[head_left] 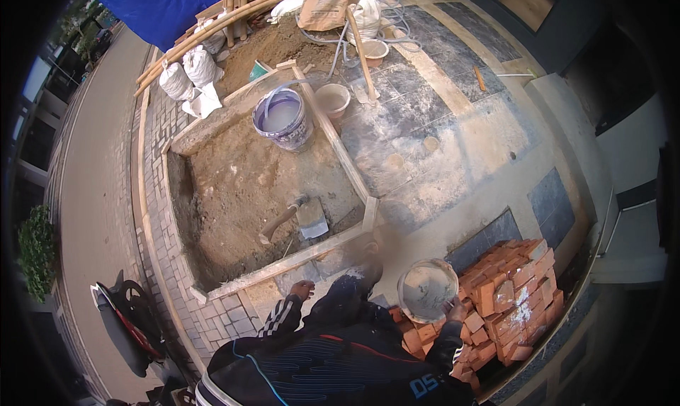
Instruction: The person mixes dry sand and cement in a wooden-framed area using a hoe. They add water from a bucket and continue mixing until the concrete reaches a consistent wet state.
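R hand is pinching rim of round tub lying up-L; L hand hanging farther off, can't tell fingers

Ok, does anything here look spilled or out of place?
Possibly: white splatter stains the reddish brick pile beside the round basin, and pale residue smears the dark floor tiles; both stand out against cleaner surfaces nearby.

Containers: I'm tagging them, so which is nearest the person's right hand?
The round basin beside the bricks, right hand at its rim; the others stand farther away.
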A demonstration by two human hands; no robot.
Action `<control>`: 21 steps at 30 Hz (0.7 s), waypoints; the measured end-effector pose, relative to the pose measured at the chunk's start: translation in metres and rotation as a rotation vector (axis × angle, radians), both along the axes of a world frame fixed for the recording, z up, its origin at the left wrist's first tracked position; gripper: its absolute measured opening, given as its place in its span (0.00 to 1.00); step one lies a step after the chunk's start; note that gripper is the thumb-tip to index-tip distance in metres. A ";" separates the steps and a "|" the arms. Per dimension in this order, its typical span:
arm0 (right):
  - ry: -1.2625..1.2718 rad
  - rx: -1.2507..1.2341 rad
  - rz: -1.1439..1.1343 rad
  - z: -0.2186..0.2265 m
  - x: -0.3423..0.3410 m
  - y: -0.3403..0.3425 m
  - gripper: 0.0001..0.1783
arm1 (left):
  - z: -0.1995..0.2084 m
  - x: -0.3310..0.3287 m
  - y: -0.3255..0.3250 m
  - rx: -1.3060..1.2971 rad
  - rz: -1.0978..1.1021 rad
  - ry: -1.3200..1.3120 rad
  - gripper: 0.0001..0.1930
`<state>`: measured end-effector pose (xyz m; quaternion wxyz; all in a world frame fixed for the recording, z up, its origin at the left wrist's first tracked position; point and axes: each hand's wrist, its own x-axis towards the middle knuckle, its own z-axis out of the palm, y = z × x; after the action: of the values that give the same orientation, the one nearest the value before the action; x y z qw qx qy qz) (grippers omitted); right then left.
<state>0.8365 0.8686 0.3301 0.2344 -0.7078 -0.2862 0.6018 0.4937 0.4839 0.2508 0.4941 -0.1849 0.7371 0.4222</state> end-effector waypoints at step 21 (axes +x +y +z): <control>0.133 0.015 0.714 0.100 -0.371 0.411 0.17 | 0.006 -0.089 0.345 0.046 0.818 0.186 0.13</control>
<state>0.4657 1.2799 0.4305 0.0328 -0.5205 -0.5041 0.6884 0.4047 0.8291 0.2570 0.2213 -0.4125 0.6348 0.6147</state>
